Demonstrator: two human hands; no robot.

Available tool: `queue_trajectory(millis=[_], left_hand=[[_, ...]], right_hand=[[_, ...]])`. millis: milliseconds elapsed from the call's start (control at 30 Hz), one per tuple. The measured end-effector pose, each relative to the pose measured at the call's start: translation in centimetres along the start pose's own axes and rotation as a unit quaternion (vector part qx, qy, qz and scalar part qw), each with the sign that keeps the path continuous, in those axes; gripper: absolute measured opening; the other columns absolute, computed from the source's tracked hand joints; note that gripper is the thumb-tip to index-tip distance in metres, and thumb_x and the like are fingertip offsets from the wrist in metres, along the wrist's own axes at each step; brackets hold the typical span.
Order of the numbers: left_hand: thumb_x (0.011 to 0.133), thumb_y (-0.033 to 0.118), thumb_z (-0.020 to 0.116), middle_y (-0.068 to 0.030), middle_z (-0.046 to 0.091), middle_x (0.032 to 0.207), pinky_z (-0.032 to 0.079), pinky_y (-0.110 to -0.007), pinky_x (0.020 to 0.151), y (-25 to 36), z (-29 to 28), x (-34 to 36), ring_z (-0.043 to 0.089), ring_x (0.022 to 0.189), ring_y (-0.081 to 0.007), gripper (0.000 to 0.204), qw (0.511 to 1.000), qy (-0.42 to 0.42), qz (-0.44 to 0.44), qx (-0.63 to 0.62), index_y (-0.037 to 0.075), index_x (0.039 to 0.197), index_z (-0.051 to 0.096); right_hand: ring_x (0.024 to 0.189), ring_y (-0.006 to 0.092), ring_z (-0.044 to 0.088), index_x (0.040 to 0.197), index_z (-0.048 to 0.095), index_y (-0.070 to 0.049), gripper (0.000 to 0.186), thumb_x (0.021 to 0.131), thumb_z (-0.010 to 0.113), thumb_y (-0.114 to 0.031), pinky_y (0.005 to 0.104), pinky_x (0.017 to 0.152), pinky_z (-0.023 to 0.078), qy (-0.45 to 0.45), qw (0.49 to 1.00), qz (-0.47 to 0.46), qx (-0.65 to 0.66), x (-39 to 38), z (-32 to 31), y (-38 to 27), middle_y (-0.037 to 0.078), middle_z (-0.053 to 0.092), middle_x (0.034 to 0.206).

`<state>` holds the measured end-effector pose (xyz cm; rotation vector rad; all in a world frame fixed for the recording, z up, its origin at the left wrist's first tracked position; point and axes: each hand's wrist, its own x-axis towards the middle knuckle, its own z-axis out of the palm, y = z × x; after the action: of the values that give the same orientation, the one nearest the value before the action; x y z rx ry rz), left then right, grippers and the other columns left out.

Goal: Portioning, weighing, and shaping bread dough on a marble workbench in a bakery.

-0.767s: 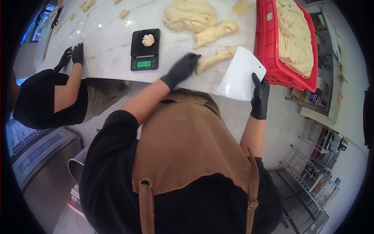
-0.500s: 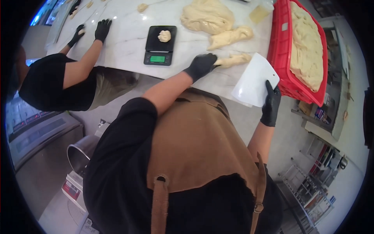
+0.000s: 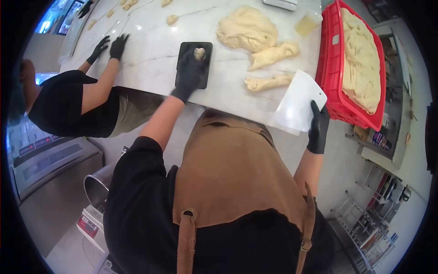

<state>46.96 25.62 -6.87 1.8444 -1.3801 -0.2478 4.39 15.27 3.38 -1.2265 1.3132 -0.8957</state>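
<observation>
No Legible Lettering

No words or numbers can be read. A white label on the red crate is too small to make out. Print on the blue-and-red package at right is blurred, as are markings on the red panel of the white device at lower left. The left hand covers much of the black scale, hiding any figures.

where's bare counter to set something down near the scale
The widest bare marble lies between the co-worker's nearer hand and the scale. A narrower patch separates scale and nearer dough strip. It's crowded rightward, where that strip, white scraper and red crate bunch up. The left hand covers part of the scale.
</observation>
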Motion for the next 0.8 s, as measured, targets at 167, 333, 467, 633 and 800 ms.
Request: queue_trajectory(millis=[167,333,467,633,800], left_hand=[[0.083,0.033,0.074,-0.0219,0.066,0.116,0.054,-0.045,0.084,-2.8,-5.1,6.3,0.064,0.105,-0.0392,0.053,0.975,-0.18,-0.014,0.127,0.007,0.128,0.06],[0.086,0.04,0.073,-0.0231,0.066,0.113,0.054,-0.046,0.08,-1.2,-8.6,11.0,0.067,0.093,-0.0393,0.051,0.819,0.316,0.158,0.453,0.001,0.116,0.06],[0.094,0.023,0.061,-0.0176,0.066,0.118,0.049,-0.043,0.093,5.7,2.6,1.6,0.062,0.109,-0.0343,0.021,0.989,-0.149,0.019,0.012,0.007,0.106,0.068],[0.091,0.021,0.066,-0.018,0.063,0.115,0.047,-0.047,0.091,8.3,10.2,-3.8,0.059,0.107,-0.036,0.019,0.982,-0.179,0.037,-0.051,0.005,0.102,0.063],[0.086,0.018,0.07,-0.0173,0.064,0.104,0.044,-0.047,0.088,7.6,7.7,-5.1,0.06,0.103,-0.0344,0.032,0.973,-0.219,0.038,-0.059,0.006,0.115,0.064]], right_hand=[[0.092,0.0159,0.062,0.116,0.064,0.007,0.031,0.091,0.067,-0.011,0.0304,0.084,0.049,-0.035,0.996,-0.003,-0.077,1.0,2.8,-0.6,0.011,0.069,0.107],[0.086,0.0141,0.063,0.112,0.066,0.007,0.028,0.093,0.065,-0.014,0.0298,0.078,0.05,-0.032,0.998,-0.033,-0.035,1.9,4.5,-1.5,0.009,0.071,0.099],[0.102,0.0214,0.066,0.126,0.06,0.002,0.037,0.091,0.066,-0.008,0.0337,0.088,0.053,-0.064,0.972,0.01,0.226,2.5,3.7,-0.2,0.011,0.068,0.115],[0.117,0.0259,0.061,0.137,0.051,-0.002,0.048,0.091,0.062,-0.003,0.0389,0.098,0.053,-0.073,0.909,0.136,0.386,2.4,3.3,-0.3,0.011,0.061,0.129],[0.115,0.021,0.061,0.134,0.052,0.004,0.047,0.09,0.066,-0.004,0.0344,0.096,0.05,-0.091,0.988,0.038,0.122,3.4,6.5,-1.4,0.011,0.062,0.127]])
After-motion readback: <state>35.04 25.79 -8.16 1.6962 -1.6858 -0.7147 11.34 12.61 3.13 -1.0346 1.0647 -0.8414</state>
